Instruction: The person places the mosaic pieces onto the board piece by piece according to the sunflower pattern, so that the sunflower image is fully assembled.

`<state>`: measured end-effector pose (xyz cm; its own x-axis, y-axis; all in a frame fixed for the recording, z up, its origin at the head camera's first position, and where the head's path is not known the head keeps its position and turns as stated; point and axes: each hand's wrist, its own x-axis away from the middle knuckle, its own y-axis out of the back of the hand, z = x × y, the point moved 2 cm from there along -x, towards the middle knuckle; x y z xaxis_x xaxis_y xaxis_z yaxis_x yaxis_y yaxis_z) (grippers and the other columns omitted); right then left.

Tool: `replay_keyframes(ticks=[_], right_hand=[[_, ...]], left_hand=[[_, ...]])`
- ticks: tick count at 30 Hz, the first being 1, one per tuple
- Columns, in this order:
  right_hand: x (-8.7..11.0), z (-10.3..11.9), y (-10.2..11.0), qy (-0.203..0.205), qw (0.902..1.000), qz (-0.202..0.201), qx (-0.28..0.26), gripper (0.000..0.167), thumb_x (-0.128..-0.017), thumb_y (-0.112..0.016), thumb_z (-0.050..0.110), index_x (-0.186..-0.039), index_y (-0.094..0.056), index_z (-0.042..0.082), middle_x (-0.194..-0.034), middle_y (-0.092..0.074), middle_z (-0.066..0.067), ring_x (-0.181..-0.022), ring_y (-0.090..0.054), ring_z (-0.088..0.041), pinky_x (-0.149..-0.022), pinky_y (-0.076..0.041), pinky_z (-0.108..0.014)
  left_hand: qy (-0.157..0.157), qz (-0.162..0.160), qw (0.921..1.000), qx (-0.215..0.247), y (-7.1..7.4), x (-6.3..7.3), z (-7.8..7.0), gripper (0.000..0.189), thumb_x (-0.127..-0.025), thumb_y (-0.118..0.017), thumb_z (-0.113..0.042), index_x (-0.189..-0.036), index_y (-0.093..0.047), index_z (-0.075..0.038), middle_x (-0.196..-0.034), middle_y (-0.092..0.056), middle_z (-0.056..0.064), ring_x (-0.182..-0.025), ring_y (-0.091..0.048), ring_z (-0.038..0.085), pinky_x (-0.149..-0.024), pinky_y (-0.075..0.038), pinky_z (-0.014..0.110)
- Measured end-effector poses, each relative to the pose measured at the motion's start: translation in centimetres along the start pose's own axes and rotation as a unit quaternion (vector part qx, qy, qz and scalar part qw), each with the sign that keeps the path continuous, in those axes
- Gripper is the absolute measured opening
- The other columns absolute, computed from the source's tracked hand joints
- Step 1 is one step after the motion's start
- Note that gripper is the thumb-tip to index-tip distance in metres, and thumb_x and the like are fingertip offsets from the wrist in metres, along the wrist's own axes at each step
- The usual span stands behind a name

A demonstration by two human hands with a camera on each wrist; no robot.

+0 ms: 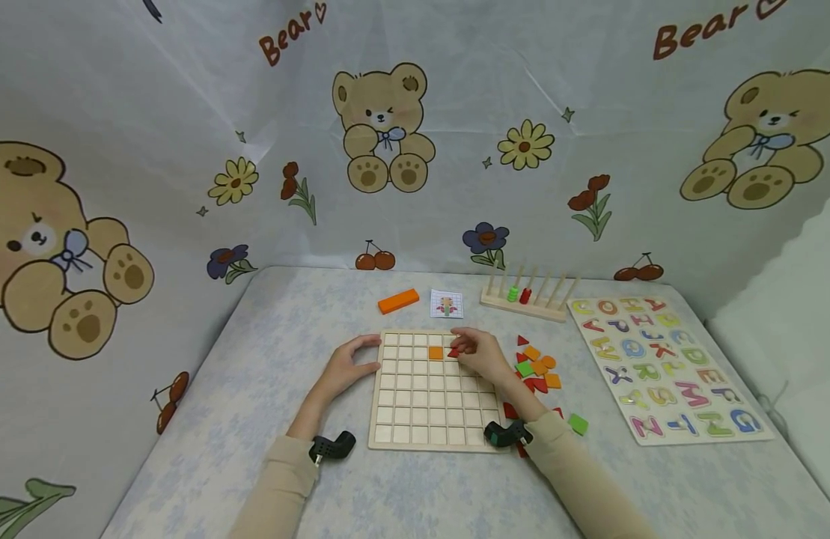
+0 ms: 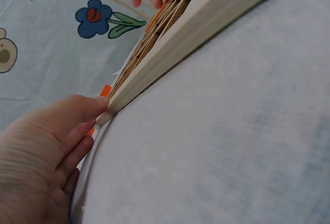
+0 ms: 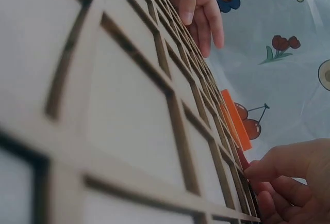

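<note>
A square wooden grid board (image 1: 405,397) lies on the table in the head view. My left hand (image 1: 348,366) is at its upper left edge, fingers extended, the thumb touching the frame. In the left wrist view that thumb (image 2: 85,108) rests against the board's corner. Near the top right of the grid, my right hand (image 1: 480,353) pinches a small red tile (image 1: 453,352), whose visible part looks triangular; the fingers partly hide it. One cell to the left, an orange square tile (image 1: 435,352) sits in the grid. The right wrist view shows the right fingertips low at the board's edge.
Loose red, orange and green tiles (image 1: 539,367) lie right of the board, some beside my right forearm. Behind it are an orange block (image 1: 398,301), a picture card (image 1: 446,304) and a pegged wooden stand (image 1: 522,305). An alphabet board (image 1: 664,374) lies at the far right.
</note>
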<state>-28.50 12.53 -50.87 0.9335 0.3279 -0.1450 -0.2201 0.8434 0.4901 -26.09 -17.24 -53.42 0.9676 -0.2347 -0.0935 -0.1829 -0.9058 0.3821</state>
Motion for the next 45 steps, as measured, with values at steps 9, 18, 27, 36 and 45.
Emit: replay_keyframes(ticks=[9,18,27,36,45], right_hand=[[-0.1,-0.1,-0.4,0.018,0.9995,0.015,-0.023,0.047,-0.08,-0.06,-0.013,-0.127,-0.056,-0.007,-0.104,-0.067,-0.026,-0.091,-0.064,-0.035,-0.076,-0.053,-0.029],[-0.1,0.2,-0.5,0.017,0.9998,0.012,-0.002,0.042,-0.082,-0.063,-0.01,-0.124,-0.058,-0.006,-0.102,-0.068,-0.022,-0.089,-0.065,-0.03,-0.075,-0.053,-0.021],[-0.3,0.0,-0.6,0.024,0.9997,0.006,-0.006,0.041,-0.082,-0.063,-0.01,-0.122,-0.059,-0.006,-0.101,-0.067,-0.022,-0.088,-0.064,-0.031,-0.074,-0.053,-0.021],[0.4,0.3,2.0,0.012,0.9991,-0.04,-0.005,0.039,-0.083,-0.062,-0.011,-0.122,-0.057,-0.013,-0.102,-0.065,-0.031,-0.091,-0.064,-0.041,-0.077,-0.056,-0.026],[1.3,-2.0,6.3,-0.004,0.9934,-0.112,0.025,0.04,-0.08,-0.066,-0.009,-0.12,-0.059,-0.011,-0.101,-0.067,-0.029,-0.09,-0.066,-0.04,-0.072,-0.049,-0.011]], left_hand=[[-0.01,0.001,0.9999,0.005,0.0,0.0,0.1,0.055,-0.084,-0.074,-0.022,-0.134,-0.054,-0.012,-0.132,-0.059,0.01,-0.136,-0.042,0.027,-0.117,-0.027,0.051],[0.001,0.002,1.0,-0.002,-0.1,0.0,0.0,0.054,-0.084,-0.073,-0.022,-0.134,-0.054,-0.013,-0.132,-0.059,0.007,-0.136,-0.043,0.025,-0.117,-0.028,0.049],[-0.004,0.001,1.0,0.002,-0.1,0.1,-0.2,0.054,-0.084,-0.073,-0.021,-0.134,-0.054,-0.014,-0.132,-0.059,0.009,-0.135,-0.043,0.028,-0.116,-0.028,0.051],[0.007,-0.003,1.0,-0.005,-0.2,-0.1,-0.2,0.053,-0.084,-0.074,-0.021,-0.133,-0.055,-0.014,-0.131,-0.059,0.006,-0.135,-0.043,0.026,-0.117,-0.028,0.049],[0.003,-0.001,1.0,-0.004,-0.1,0.1,-0.3,0.054,-0.083,-0.074,-0.022,-0.133,-0.056,-0.013,-0.131,-0.059,0.007,-0.135,-0.043,0.026,-0.117,-0.027,0.05]])
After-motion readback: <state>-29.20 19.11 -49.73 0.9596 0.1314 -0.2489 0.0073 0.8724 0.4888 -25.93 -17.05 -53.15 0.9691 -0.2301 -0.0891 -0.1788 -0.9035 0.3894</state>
